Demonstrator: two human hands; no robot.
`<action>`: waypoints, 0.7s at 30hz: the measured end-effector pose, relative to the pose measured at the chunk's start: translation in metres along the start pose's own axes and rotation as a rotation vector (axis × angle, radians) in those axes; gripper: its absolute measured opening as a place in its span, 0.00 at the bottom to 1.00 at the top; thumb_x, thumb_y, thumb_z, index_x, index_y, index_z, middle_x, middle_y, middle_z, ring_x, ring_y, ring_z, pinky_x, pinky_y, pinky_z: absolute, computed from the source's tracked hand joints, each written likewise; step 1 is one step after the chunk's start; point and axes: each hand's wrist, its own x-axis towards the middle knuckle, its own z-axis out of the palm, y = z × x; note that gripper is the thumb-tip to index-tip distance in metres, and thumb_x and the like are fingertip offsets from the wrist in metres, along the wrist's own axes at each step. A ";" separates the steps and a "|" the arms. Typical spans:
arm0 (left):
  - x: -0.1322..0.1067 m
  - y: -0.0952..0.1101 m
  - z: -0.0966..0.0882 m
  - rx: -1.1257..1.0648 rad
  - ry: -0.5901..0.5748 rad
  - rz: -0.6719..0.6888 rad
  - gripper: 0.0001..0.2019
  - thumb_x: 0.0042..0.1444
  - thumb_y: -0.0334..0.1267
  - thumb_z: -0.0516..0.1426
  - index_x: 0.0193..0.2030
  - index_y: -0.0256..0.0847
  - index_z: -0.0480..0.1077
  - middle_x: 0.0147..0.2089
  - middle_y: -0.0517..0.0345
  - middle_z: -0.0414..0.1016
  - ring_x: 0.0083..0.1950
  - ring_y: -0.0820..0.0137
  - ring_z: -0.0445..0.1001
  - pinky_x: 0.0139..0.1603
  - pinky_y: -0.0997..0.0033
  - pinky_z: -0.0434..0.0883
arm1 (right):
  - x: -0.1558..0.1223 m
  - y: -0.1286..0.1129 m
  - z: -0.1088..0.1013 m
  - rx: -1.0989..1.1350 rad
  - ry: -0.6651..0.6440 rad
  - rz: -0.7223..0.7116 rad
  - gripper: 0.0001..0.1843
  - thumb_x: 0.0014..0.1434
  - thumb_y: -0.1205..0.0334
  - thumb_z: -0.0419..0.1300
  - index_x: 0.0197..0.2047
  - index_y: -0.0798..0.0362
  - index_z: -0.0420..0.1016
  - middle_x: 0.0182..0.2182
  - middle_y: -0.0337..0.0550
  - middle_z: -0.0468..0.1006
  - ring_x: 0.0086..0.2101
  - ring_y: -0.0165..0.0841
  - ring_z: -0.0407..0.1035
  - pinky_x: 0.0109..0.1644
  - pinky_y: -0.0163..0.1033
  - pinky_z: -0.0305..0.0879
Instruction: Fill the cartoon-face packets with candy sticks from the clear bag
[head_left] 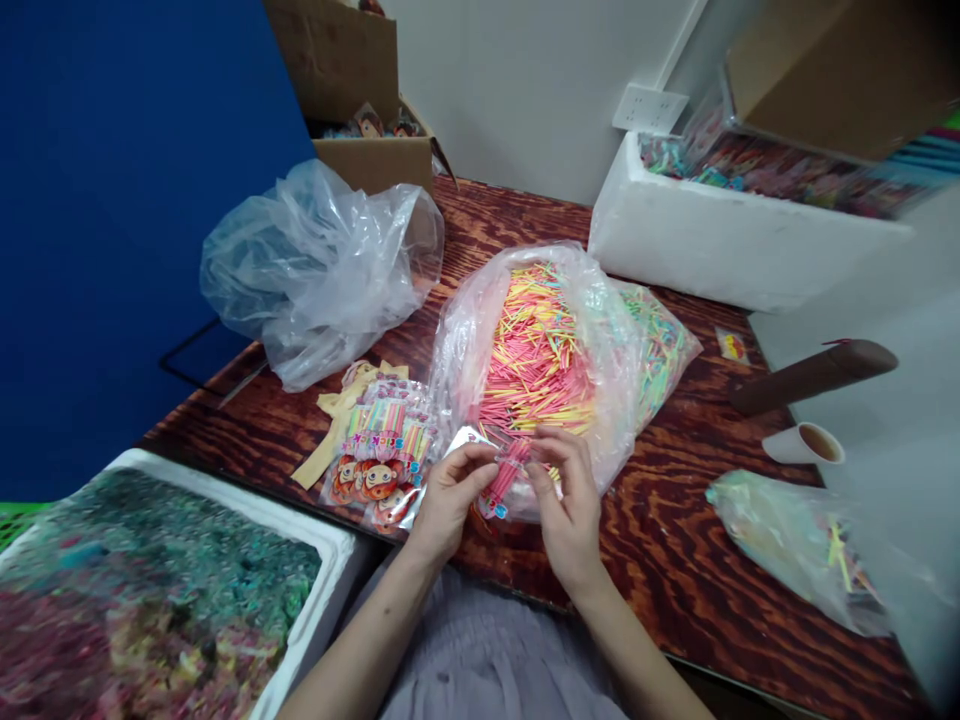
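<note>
My left hand [444, 500] pinches the edge of a small clear printed packet [495, 508] with pink sticks [514, 464] in it. At the packet's other side, the fingers of my right hand [568, 495] are bent and closed around its top edge and the sticks. Just beyond both hands lies a large open clear plastic bag [459, 345] full of loose pink, yellow and green sticks [532, 350]. Beside my left hand is a pile of filled packets [382, 450] printed with a cartoon face, partly overlapping a pale yellow cloth glove [324, 440].
A crumpled clear bag [330, 260] and a cardboard box [375, 160] stand back left. Foam boxes are at back right [735, 235] and front left [326, 540]. On the right are a brown bottle [814, 377], a paper cup of brown liquid [787, 445] and a plastic bag [787, 540].
</note>
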 end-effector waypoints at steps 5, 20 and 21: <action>-0.001 0.008 0.001 -0.028 -0.043 0.000 0.04 0.51 0.34 0.64 0.35 0.40 0.75 0.36 0.62 0.74 0.38 0.74 0.71 0.42 0.76 0.66 | -0.004 0.000 0.001 0.091 -0.173 0.026 0.05 0.64 0.65 0.56 0.37 0.50 0.72 0.37 0.42 0.74 0.42 0.35 0.68 0.48 0.41 0.64; -0.013 0.032 -0.009 0.260 -0.103 -0.009 0.06 0.56 0.38 0.60 0.33 0.39 0.70 0.31 0.61 0.69 0.34 0.74 0.67 0.37 0.76 0.65 | -0.001 -0.012 -0.003 -0.101 -0.411 -0.179 0.10 0.64 0.67 0.54 0.41 0.49 0.76 0.41 0.47 0.73 0.44 0.38 0.67 0.48 0.45 0.64; -0.016 0.038 -0.012 0.322 -0.129 -0.020 0.06 0.57 0.39 0.59 0.34 0.38 0.70 0.31 0.61 0.69 0.34 0.74 0.67 0.37 0.76 0.65 | 0.001 -0.010 -0.002 -0.040 -0.454 -0.150 0.08 0.64 0.66 0.55 0.39 0.49 0.77 0.40 0.46 0.74 0.43 0.37 0.67 0.47 0.44 0.64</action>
